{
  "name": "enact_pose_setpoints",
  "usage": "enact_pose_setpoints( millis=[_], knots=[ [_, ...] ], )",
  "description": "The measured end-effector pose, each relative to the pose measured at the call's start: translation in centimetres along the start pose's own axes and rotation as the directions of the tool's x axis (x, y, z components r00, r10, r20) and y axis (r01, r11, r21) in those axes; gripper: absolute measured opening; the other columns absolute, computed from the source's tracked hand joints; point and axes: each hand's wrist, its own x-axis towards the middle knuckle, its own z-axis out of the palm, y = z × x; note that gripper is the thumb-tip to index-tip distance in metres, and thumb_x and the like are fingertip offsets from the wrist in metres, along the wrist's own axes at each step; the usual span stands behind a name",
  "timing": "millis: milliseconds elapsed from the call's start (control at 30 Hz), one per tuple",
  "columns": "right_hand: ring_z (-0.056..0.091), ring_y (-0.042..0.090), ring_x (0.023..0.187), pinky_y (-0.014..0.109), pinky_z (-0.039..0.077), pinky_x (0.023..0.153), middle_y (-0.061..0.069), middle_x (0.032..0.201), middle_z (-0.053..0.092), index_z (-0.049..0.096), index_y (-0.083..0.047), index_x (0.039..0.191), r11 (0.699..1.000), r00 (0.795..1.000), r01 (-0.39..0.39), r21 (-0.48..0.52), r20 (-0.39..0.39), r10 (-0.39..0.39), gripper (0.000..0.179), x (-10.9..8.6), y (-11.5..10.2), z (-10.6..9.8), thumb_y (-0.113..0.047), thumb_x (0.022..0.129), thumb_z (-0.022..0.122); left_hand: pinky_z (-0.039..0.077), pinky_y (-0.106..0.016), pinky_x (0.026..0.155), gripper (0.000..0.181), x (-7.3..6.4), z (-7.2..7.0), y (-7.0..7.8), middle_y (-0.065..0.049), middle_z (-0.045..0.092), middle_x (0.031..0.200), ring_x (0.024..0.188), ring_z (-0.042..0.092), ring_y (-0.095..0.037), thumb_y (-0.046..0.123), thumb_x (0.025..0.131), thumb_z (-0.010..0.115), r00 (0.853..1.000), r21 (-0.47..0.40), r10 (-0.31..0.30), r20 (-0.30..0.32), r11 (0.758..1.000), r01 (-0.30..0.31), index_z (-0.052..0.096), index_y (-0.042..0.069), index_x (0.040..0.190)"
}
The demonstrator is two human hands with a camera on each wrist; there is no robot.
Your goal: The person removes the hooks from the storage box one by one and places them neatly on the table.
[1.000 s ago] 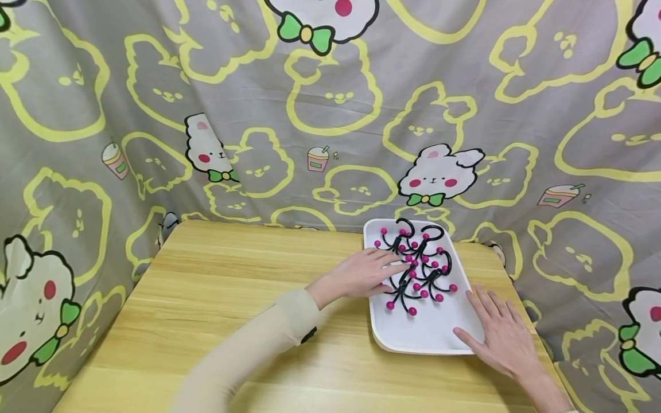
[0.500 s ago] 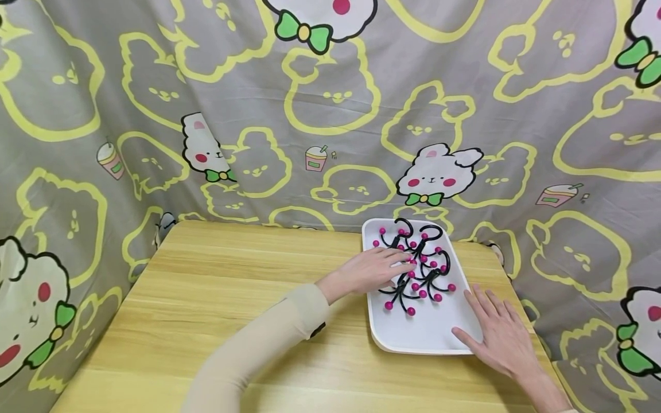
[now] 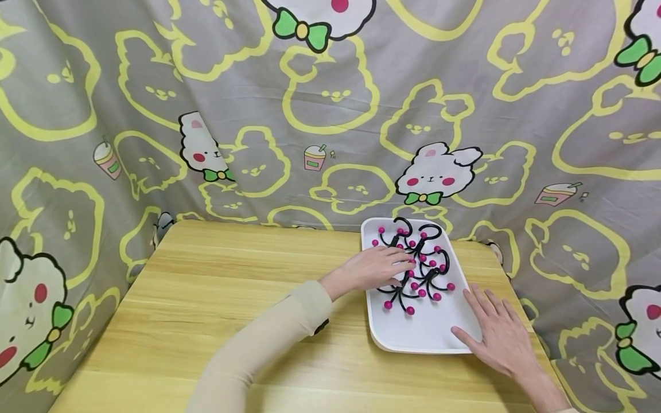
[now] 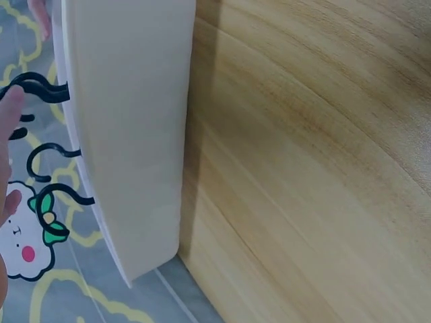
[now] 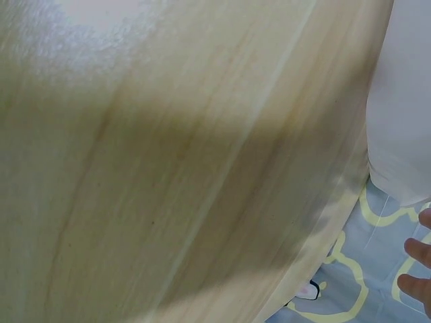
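Several black hooks [image 3: 431, 276], each with splayed arms tipped in pink balls, lie in a white tray [image 3: 420, 335]. My left hand [image 3: 374, 268] reaches over the tray's left side, its fingers above the front-left hook [image 3: 400, 298] and partly hiding it. In the left wrist view a fingertip of the left hand [image 4: 10, 111] overlaps a black curved piece [image 4: 47, 87], with the thumb apart from it. Fingers spread, my right hand [image 3: 498, 335] rests at the tray's right rim. In the right wrist view only some right fingertips [image 5: 417, 252] show beside the tray wall [image 5: 404, 101].
The tray stands on the right part of a wooden table [image 3: 217, 292], near its back edge. A grey curtain [image 3: 351, 132] with yellow outlines and white bunnies hangs behind and along both sides.
My left hand has shifted slightly to the right over the hooks. The right hand stays at the tray rim, and the hooks look unmoved.
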Motion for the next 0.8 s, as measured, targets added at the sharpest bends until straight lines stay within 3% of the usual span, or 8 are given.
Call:
enact_pose_setpoints(
  millis=[200,567,800],
  knots=[
    [0.045,0.047,0.143,0.065,0.034,0.116,0.018,0.165,0.045,0.045,-0.010,0.158,1.000,1.000,-0.004,-0.007,0.009,0.004,0.093,0.0,0.0,0.0,-0.068,0.089,0.068,0.046,-0.029,0.120,0.050,0.3,0.1,0.0,0.005,0.057,0.157,0.145,0.054,-0.014,0.054,0.109,0.049,1.000,0.007,0.010,-0.022,1.000,-0.010,0.056,0.026,0.150],
    [0.045,0.048,0.143,0.066,0.034,0.116,0.018,0.165,0.045,0.044,-0.010,0.159,1.000,1.000,-0.010,-0.018,0.023,0.010,0.094,0.1,0.0,0.0,-0.068,0.089,0.069,0.054,-0.025,0.103,0.038,1.0,-0.3,0.1,0.008,0.067,0.132,0.121,0.062,-0.011,0.053,0.108,0.051,0.995,0.045,0.023,-0.093,0.999,-0.019,0.065,0.027,0.133],
    [0.046,0.047,0.143,0.066,0.035,0.115,0.017,0.164,0.047,0.045,-0.011,0.159,1.000,1.000,-0.002,-0.017,0.008,0.002,0.094,0.0,0.1,0.1,-0.069,0.089,0.069,0.054,-0.024,0.094,0.032,1.4,-0.4,0.2,0.009,0.067,0.121,0.114,0.062,-0.011,0.051,0.109,0.051,0.996,0.060,0.011,-0.090,0.998,-0.005,0.068,0.028,0.125]
  ],
)
